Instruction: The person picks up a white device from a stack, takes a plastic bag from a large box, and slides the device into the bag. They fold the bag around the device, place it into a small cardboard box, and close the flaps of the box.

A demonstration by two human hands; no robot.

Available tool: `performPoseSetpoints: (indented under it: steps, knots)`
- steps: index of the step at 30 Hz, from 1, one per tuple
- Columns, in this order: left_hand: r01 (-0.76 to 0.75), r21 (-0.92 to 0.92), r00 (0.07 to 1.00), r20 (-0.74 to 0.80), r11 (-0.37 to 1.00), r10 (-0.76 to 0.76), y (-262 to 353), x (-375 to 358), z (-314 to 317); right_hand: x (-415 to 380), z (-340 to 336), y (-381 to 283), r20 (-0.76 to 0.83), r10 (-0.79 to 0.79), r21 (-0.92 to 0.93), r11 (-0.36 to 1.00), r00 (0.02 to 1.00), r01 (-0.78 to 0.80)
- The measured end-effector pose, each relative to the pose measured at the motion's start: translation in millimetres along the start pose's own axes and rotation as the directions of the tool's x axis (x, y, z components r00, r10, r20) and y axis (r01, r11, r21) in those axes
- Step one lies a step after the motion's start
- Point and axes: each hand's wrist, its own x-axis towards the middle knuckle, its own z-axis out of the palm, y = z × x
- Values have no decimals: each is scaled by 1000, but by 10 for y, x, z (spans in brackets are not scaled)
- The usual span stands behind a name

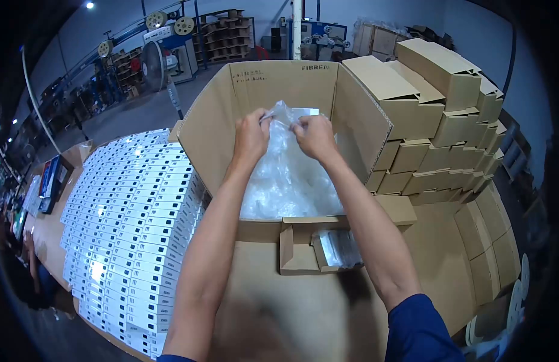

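Observation:
Both arms reach forward over a large open cardboard box (210, 114). A thin clear plastic bag (282, 112) is stretched between my hands. My left hand (253, 134) pinches its left side, fingers closed. Opposite it, my right hand (315, 136) grips the bag's right edge between thumb and fingers. Below lies a heap of crumpled clear plastic bags (285, 187) inside the box. A flat white piece (306, 111) shows just behind the right hand. Against the box's near side stands a small open carton (287, 250) holding clear-wrapped packs (338, 248), partly covered by my right forearm.
Rows of stacked white boxes (131, 223) fill the left side. Brown cartons (436, 114) are piled high at the right, and more cartons (484, 253) line the right table edge. Beyond the box stand a fan (154, 66) and machinery (318, 39). A person's arm (31, 253) appears far left.

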Motion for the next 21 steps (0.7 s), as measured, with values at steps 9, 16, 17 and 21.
performPoseSetpoints:
  steps: [9, 16, 17, 21]
  knots:
    - [-19, 106, 975, -217, 994, 42, -348, 275, 47, 255, -141, 59, -317, -55, 52, 996, 947, 75]
    - [-305, -91, 948, -130, 948, 292, 518, 294, -443, 146, -548, -392, -310, -258, -1, 963, 915, 271]
    - [-151, -179, 989, -30, 972, 148, 617, 267, -526, 27, -671, -501, -255, -256, 26, 962, 932, 271]
    - [-108, -261, 982, -178, 959, 62, 1119, -292, -752, -505, -896, -609, -163, -176, 297, 929, 971, 218]
